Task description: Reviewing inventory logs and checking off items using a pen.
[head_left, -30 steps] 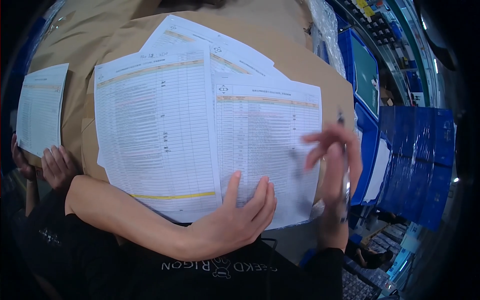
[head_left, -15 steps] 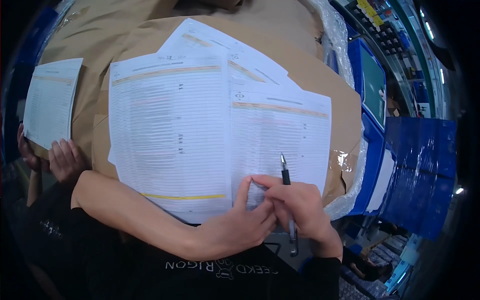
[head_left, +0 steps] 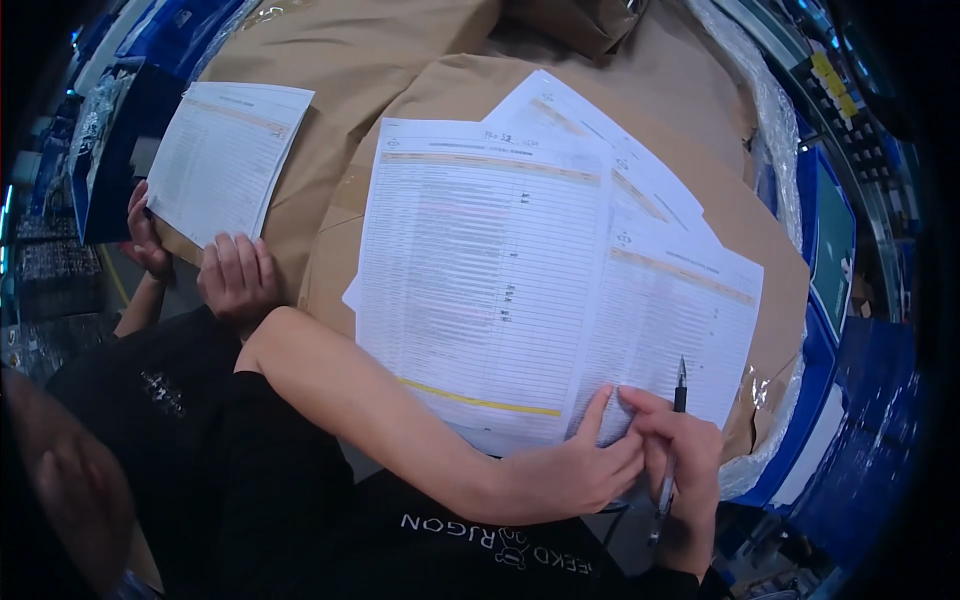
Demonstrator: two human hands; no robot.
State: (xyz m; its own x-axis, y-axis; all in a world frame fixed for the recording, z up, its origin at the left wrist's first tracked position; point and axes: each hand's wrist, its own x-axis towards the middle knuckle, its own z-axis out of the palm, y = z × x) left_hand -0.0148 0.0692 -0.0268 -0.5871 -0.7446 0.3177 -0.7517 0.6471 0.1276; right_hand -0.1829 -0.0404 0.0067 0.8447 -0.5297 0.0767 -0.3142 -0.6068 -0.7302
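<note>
One pen (head_left: 680,400): sat clamped in the right hand (head_left: 696,450), tip away from the person;
Rightmost sheet (head_left: 688,310): lay beneath, reaching ahead of both hands;
Left hand (head_left: 575,475): rested beside, fingers apart

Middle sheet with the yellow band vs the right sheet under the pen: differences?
Marks: the middle sheet has handwriting in its top margin; none shows above the right sheet's title.
Colour: the middle sheet has a yellow band near its bottom; none shows on the right sheet, partly hidden by hands.
Pose: the right sheet is turned more clockwise than the middle sheet.
Shared: both white, printed tables with orange header strips.
</note>
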